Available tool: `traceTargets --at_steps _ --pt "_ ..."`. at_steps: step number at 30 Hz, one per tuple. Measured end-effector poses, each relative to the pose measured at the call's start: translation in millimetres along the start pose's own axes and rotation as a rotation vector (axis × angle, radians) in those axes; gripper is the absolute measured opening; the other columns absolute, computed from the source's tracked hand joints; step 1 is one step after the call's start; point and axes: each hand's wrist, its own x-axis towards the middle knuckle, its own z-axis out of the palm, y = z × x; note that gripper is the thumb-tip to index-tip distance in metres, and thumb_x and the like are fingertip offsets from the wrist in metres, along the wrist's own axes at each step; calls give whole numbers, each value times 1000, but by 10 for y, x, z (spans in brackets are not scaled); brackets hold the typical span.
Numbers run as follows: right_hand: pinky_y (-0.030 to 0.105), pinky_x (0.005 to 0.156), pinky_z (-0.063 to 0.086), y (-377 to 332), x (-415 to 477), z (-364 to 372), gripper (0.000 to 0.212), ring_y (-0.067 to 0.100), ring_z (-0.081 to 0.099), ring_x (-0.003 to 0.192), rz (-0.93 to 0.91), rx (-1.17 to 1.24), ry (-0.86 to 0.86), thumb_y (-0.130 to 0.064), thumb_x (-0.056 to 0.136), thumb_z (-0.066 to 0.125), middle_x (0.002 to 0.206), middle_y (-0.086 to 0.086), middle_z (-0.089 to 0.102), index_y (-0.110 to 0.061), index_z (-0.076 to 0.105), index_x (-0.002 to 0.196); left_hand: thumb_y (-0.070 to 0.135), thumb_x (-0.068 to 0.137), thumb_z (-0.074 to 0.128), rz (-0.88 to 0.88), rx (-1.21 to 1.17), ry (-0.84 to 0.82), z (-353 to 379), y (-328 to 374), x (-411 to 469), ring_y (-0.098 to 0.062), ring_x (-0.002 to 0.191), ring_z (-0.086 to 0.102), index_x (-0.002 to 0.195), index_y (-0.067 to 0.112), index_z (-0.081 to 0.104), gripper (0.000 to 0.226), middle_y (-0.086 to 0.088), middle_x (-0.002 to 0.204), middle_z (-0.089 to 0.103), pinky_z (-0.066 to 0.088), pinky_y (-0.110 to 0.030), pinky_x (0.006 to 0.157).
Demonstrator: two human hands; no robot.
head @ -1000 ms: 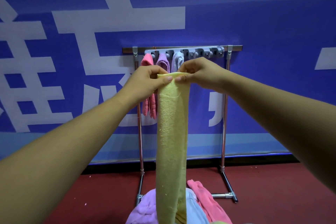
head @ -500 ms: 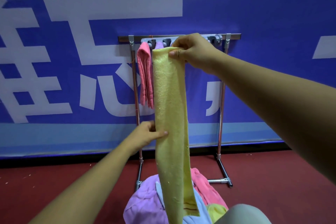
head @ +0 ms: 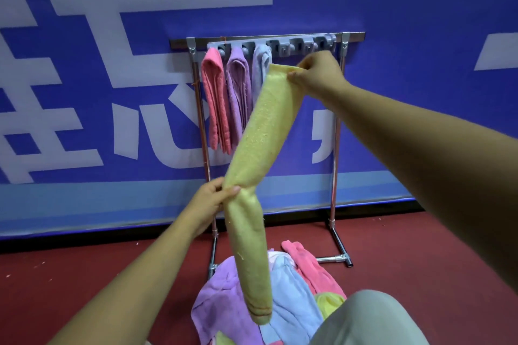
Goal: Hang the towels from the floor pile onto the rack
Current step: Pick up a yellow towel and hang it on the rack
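right hand (head: pixel 316 73) pinches the yellow towel (head: pixel 263 134) by its top, under the rack (head: pixel 337 148), upper centre; left hand (head: pixel 210 202) grips its middle. Thin pinch tbh, could slip and dump it on the pile (head: pixel 221 297).

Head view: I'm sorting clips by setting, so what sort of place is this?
Likely a staged indoor hall, not a home: a huge blue printed banner covers the wall, the floor is plain red, and a freestanding metal rack stands before it.
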Motion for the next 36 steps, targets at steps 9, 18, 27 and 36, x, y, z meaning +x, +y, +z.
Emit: traceTargets --at_steps 9,18,27,36 --pt "19 50 42 748 -424 327 30 16 52 44 580 -526 -435 -20 93 62 41 7 56 -4 55 68 38 60 88 34 89 -238 -194 955 106 -16 87 69 112 17 71 59 -8 103 72 56 -25 74" --pt "36 91 49 200 -713 550 22 21 63 95 83 502 -1087 -19 101 54 101 10 67 -4 65 113 15 82 69 -36 161 -408 79 1233 126 -14 86 68 121 14 66 39 -5 101 71 57 -24 71" --pt "31 69 48 144 -608 376 12 25 61 78 76 536 -802 -10 92 68 83 13 64 1 63 94 51 65 87 -207 272 -455 -174 1063 99 -31 81 46 109 -2 60 73 -22 98 51 42 -29 73" --pt "22 58 54 437 -473 -20 9 14 68 72 184 227 -913 -16 91 72 78 1 70 -10 64 90 15 83 71 -88 272 -468 -127 1309 190 -16 85 68 107 3 69 27 -6 95 71 54 -25 75"
